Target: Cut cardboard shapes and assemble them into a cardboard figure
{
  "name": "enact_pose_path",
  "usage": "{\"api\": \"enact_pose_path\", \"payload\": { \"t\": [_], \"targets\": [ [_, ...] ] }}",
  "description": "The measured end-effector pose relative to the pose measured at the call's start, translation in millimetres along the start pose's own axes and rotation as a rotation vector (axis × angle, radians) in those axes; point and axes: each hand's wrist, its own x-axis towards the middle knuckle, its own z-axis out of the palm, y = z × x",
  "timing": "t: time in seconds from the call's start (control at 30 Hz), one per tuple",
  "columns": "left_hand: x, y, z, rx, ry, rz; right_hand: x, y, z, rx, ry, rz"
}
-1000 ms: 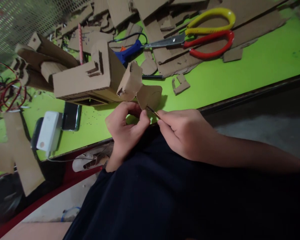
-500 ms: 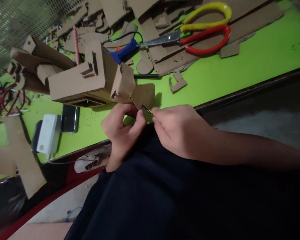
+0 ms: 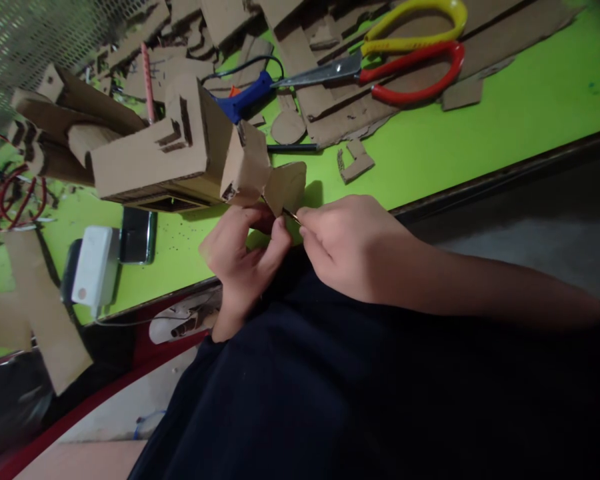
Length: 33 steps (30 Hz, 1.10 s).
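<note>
Between thumb and fingers, my left hand (image 3: 245,250) pinches the near edge of a cardboard piece (image 3: 287,183) with a rounded end. A small folded cardboard box (image 3: 247,163) adjoins this piece, close above my left fingers. My right hand (image 3: 350,247) grips a thin, dark, pointed rod (image 3: 291,215); its tip meets the cardboard piece by my left thumb. Part of the rod shows again beyond the cardboard, near the small box. What kind of tool it is cannot be made out. A larger cardboard box model (image 3: 155,160) stands just left of the small box.
Scissors (image 3: 345,68) with yellow and red handles lie on cardboard scraps at the back, beside a blue glue gun (image 3: 247,97). A black stick (image 3: 294,148) rests nearer. At left are a phone (image 3: 137,237) and a white adapter (image 3: 96,267). The green table's edge (image 3: 505,170) runs close by.
The view has shifted slightly. My right hand has moved a little up and to the left, closer to the cardboard piece, while my left hand keeps its pinch.
</note>
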Motion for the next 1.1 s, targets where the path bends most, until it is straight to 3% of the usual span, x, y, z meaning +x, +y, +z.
{"api": "enact_pose_path", "payload": {
  "t": [0.4,0.77,0.9,1.0,1.1],
  "targets": [
    [-5,1,-0.7,0.011,-0.003,-0.016,6,-5,-11,-0.053,-0.048,-0.017],
    [-6,4,5.9,-0.034,0.012,-0.148,5,-1,-2,-0.084,-0.054,-0.032],
    [-5,7,10.6,0.005,0.093,-0.16,-15,14,10,-0.051,0.01,-0.053],
    [-3,11,14.9,-0.061,0.193,-0.273,-29,29,17,0.013,0.138,-0.081],
    [-1,12,17.6,-0.176,0.217,-0.319,-30,36,22,0.164,0.268,-0.124]
  ]
}}
